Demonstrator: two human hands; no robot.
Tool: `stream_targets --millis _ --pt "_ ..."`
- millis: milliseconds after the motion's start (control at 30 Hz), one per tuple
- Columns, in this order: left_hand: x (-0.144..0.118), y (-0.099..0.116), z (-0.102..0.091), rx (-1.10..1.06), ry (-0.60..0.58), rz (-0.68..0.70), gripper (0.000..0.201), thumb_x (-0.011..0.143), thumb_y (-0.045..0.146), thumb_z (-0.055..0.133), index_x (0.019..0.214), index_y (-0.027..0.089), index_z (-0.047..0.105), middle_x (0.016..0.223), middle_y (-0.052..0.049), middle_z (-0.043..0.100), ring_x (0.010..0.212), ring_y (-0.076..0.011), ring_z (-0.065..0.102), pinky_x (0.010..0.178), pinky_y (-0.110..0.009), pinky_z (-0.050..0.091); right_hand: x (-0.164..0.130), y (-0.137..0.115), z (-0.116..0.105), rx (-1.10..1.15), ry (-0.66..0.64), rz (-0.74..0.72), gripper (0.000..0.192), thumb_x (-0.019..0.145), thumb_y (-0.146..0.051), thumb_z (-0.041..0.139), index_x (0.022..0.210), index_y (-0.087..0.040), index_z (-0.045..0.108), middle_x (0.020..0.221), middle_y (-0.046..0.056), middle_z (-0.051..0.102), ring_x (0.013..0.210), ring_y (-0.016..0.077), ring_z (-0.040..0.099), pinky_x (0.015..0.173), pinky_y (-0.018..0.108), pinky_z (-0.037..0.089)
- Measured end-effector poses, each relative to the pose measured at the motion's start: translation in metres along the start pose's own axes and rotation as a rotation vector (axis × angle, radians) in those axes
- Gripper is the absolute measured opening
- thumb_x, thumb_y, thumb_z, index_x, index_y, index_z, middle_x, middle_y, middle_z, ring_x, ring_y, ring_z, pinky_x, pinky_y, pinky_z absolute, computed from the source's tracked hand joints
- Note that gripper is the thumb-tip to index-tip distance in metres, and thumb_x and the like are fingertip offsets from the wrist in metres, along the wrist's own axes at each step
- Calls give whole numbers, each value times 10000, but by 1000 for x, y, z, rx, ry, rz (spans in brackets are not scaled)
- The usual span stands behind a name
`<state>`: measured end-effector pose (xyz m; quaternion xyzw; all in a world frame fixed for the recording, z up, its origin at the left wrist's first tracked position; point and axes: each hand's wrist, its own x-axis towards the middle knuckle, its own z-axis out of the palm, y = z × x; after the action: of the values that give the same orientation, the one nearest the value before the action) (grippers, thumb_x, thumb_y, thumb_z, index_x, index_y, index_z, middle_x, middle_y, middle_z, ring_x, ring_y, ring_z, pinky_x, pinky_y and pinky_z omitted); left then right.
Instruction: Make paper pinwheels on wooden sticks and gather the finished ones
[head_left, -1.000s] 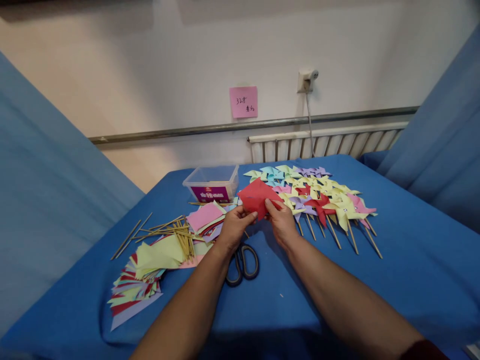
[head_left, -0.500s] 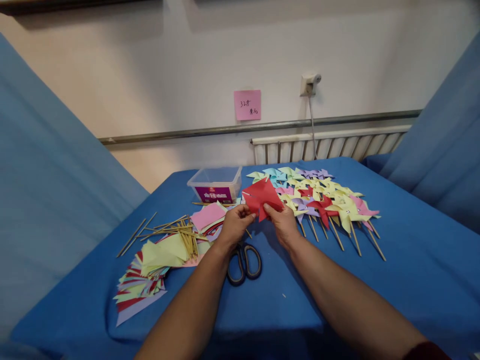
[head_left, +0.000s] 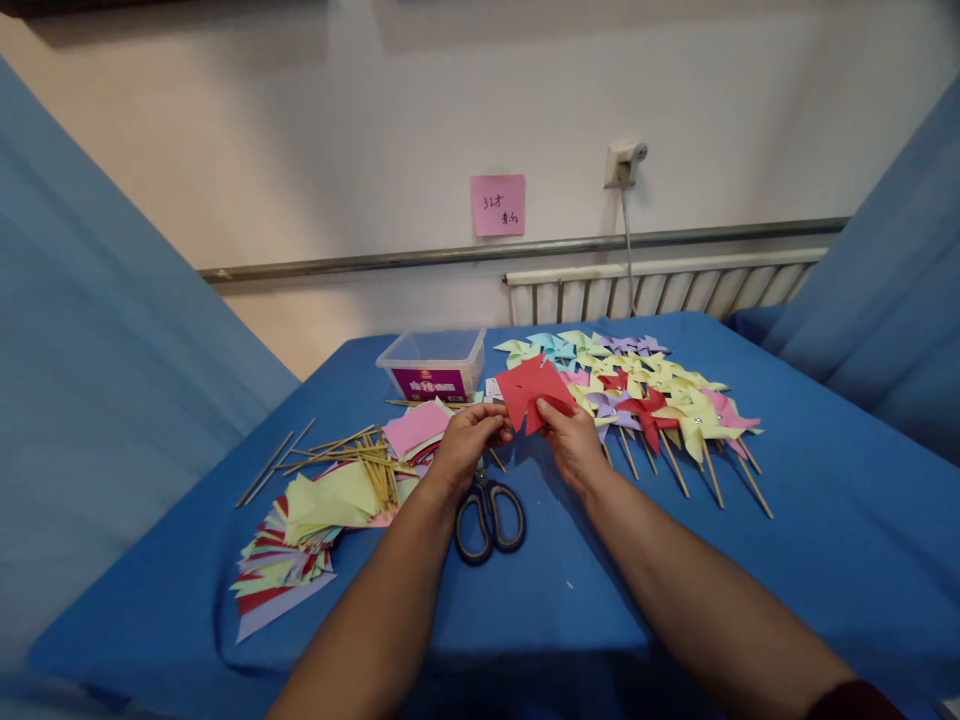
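Note:
A red paper square (head_left: pixel 541 383) with slits cut in from its corners is held up over the middle of the table. My right hand (head_left: pixel 571 440) grips its lower right part, thumb on the face toward me and fingers behind. My left hand (head_left: pixel 471 440) is closed at the lower left edge of the red paper, fingertips curled against it; exactly how they pinch it is partly hidden. Below the left wrist lie black-handled scissors (head_left: pixel 491 520), handles toward me. Close by on the left is a stack of coloured paper squares with a pink sheet (head_left: pixel 415 427) on top.
Finished paper pinwheels (head_left: pixel 697 420) on sticks cover the back right. Loose sticks (head_left: pixel 379 470) and fanned coloured paper (head_left: pixel 289 560) lie at left. A clear plastic box (head_left: pixel 431 352) with a purple label stands at the back, before a wall with a radiator (head_left: pixel 675 290).
The red paper has turned a little in my hands and shifted slightly right. Its slits now face differently, and my left fingers sit lower along its edge.

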<state>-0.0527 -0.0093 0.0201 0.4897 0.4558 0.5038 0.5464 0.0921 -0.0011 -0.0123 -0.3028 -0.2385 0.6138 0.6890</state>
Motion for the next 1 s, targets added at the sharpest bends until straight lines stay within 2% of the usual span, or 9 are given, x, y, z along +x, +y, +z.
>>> stream_targets --millis 200,333,533,800,1000 --pt "-2 1 2 42 -24 -31 213 642 291 740 775 139 674 652 -14 643 549 -107 558 571 -232 433 1 1 -1 16 -17 5 334 574 -300 863 861 -189 733 797 3 744 668 136 661 640 262 534" --pt "-5 2 4 47 -33 -33 286 575 282 815 776 144 666 642 7 618 552 -94 528 575 -227 425 0 0 0 11 -28 -4 315 581 -307 858 843 -189 732 802 16 749 674 148 667 656 279 543" --pt "-5 2 5 43 -75 -22 340 509 259 857 775 142 680 715 -1 641 617 -98 542 617 -233 427 -3 -3 3 11 -24 3 273 581 -299 852 795 -180 732 770 21 745 645 147 658 626 270 533" --pt "-3 -3 4 50 -124 -9 316 537 230 841 801 137 694 768 -27 686 661 -122 587 660 -243 441 -4 -4 3 0 -51 9 279 578 -309 855 794 -185 730 775 20 744 670 157 665 647 288 537" --pt "-4 -2 6 28 -157 -3 377 536 208 832 889 143 717 876 -57 728 744 -164 641 734 -278 466 -5 -5 4 -1 -62 12 277 574 -304 855 783 -176 726 774 25 742 669 161 660 649 296 532"
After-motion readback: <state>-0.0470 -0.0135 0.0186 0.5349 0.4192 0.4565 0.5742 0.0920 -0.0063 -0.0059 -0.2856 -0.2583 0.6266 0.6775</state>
